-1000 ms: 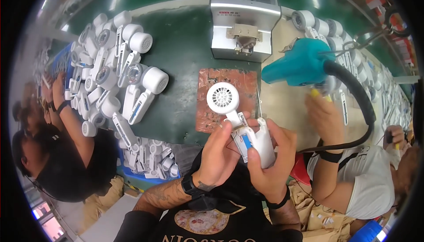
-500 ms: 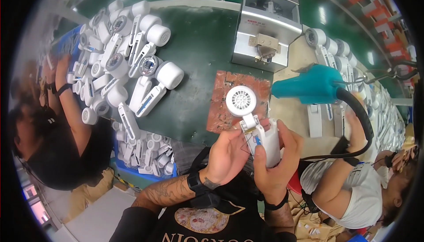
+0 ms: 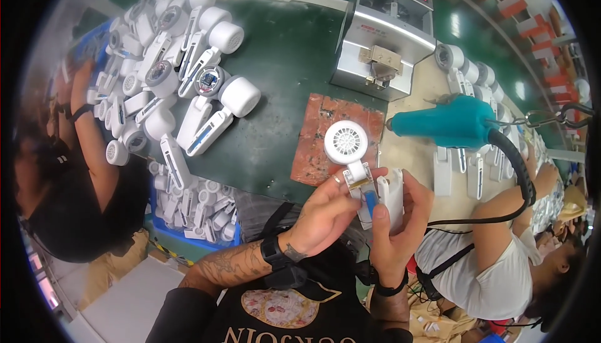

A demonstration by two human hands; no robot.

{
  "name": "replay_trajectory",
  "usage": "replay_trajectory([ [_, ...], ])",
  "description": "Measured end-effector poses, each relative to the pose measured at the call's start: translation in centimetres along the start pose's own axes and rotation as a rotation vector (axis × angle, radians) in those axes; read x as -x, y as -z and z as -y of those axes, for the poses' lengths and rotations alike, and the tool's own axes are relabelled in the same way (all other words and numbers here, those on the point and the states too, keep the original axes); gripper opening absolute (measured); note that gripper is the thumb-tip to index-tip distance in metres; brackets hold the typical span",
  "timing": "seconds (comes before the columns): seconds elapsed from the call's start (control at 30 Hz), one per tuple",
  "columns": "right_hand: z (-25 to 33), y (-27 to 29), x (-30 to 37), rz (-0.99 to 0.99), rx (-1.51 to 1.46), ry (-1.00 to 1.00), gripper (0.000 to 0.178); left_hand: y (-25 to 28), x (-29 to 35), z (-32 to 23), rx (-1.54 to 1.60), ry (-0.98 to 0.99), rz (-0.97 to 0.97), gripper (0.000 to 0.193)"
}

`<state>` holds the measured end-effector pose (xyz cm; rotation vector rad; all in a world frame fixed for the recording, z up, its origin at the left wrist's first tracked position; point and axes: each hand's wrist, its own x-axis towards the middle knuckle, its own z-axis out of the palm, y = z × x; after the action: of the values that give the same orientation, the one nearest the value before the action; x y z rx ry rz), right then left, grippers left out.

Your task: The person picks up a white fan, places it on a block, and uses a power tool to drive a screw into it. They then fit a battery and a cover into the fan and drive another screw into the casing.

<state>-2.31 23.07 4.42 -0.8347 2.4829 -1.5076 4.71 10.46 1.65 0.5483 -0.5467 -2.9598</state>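
In front of me is a white handheld fan (image 3: 345,141) with a round grille and an opened handle. My left hand (image 3: 320,221) is closed around the handle's lower side, with a ring on one finger. My right hand (image 3: 400,233) grips a white handle shell (image 3: 392,194), which stands a little apart from the fan's open part. Between the two lies a blue strip-shaped piece (image 3: 370,201), close to the right thumb. The fingers partly hide the inside of the handle.
A reddish stone slab (image 3: 313,139) lies beyond the fan. A teal power screwdriver (image 3: 444,122) hangs at the right with its black cable. Behind it stands a silver machine (image 3: 382,49). White fans (image 3: 213,108) pile up at the left, above a blue bin (image 3: 188,233). Other people sit on both sides.
The handle shell has come away from the fan's handle, moving right with my right hand. More of the blue piece shows. The view has shifted slightly.
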Motion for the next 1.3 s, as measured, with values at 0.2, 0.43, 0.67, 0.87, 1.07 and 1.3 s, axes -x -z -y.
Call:
replay_trajectory([
  [0.2, 0.8, 0.0, 1.7, 0.029, -0.246, 0.044, 0.053, -0.2, 0.0, 0.5, -0.048, -0.005, -0.019, 0.056],
  [0.43, 0.0, 0.1, 1.4, 0.014, -0.032, -0.109, 0.050, 0.2, -0.3, 0.5, -0.038, -0.023, -0.017, 0.050],
  [0.67, 0.6, -0.5, 1.5, 0.055, -0.063, 0.003, 0.049, -0.4, -0.2, 0.0, -0.068, 0.012, -0.065, 0.049],
  [0.87, 0.1, 0.3, 1.8, 0.033, 0.036, 0.002, 0.043, 0.5, -0.3, 0.5, 0.026, -0.022, 0.001, 0.048],
  [1.07, 0.2, 1.2, 0.8, 0.148, 0.135, 0.062, 0.048, 0.1, -0.3, 0.6, -0.046, -0.031, -0.043, 0.048],
  [1.3, 2.0, 0.5, 0.8, 0.071, -0.169, -0.161, 0.062, -0.3, -0.3, 0.7, -0.027, -0.045, -0.045, 0.046],
])
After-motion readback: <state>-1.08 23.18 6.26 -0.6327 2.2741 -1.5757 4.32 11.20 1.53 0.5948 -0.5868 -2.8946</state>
